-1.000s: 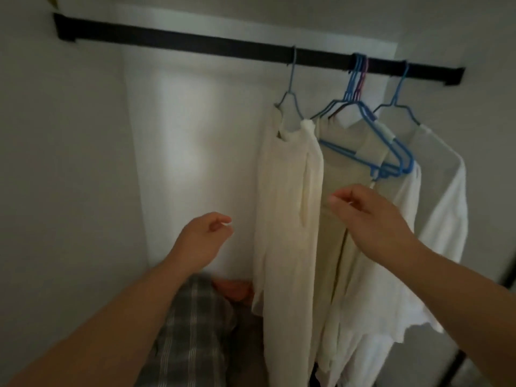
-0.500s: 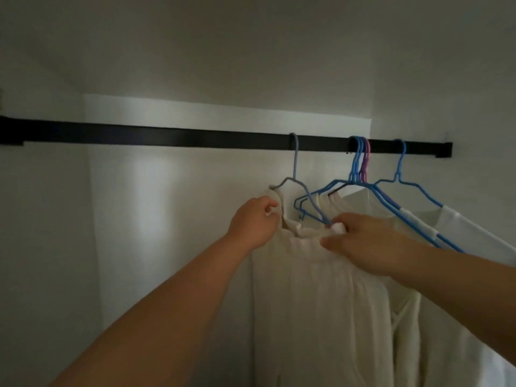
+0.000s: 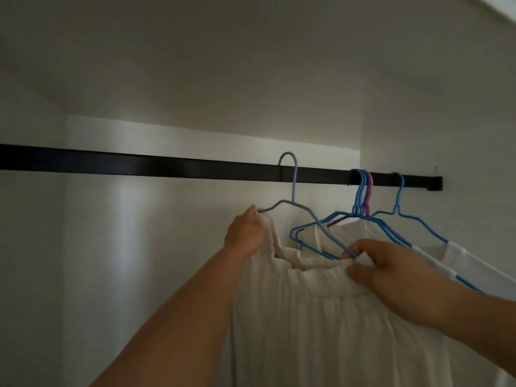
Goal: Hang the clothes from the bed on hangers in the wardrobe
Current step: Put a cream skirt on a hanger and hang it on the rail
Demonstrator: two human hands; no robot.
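Since half a second ago both hands have lifted slightly with the cream garment, and the pale blue wire hanger [image 3: 293, 191] now shows its hook raised at the black wardrobe rail [image 3: 167, 166]; whether the hook clears the rail or just rests on it is hard to tell in this dim light. The left hand [image 3: 245, 233] pinches the left end of the hanger together with the gathered waistband of the cream pleated fabric garment [image 3: 307, 317], its grip clamped on cloth and wire. The right hand [image 3: 391, 272] pinches the waistband at the hanger's right arm, fingers curled tight on the fabric. The garment hangs below between the two forearms, just left of a cluster of blue and pink wire hangers [image 3: 363, 191] carrying white shirts [image 3: 458, 255]. The step in hand looks like settling this piece on its hanger. Next, the waistband needs evening across both arms and the hook seating squarely on the rail, before either hand lets go
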